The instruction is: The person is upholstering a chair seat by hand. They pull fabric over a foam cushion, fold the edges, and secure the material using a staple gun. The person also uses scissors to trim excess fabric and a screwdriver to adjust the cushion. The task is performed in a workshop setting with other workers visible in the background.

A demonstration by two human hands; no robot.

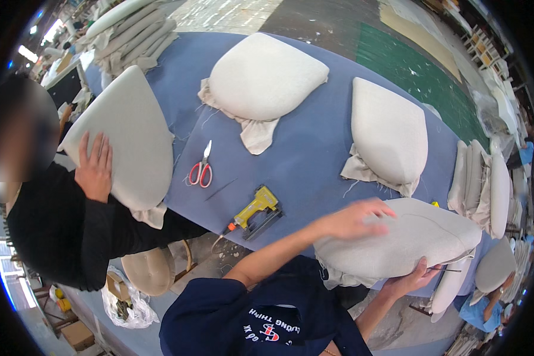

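Note:
A beige fabric-covered seat cushion (pixel 415 237) lies tilted at the near edge of the blue table (pixel 302 154). My left hand (pixel 359 218) lies flat on its top, fingers spread and motion-blurred. My right hand (pixel 410 280) grips the cushion's near lower edge from underneath. Loose fabric hangs below the cushion by my dark blue shirt.
A yellow staple gun (pixel 256 210) and red-handled scissors (pixel 202 169) lie on the table to my left. Two more cushions (pixel 267 74) (pixel 390 133) rest further back, with cushion stacks at right (pixel 480 184) and top left (pixel 133 29). A person in black holds a cushion (pixel 124 130) at left.

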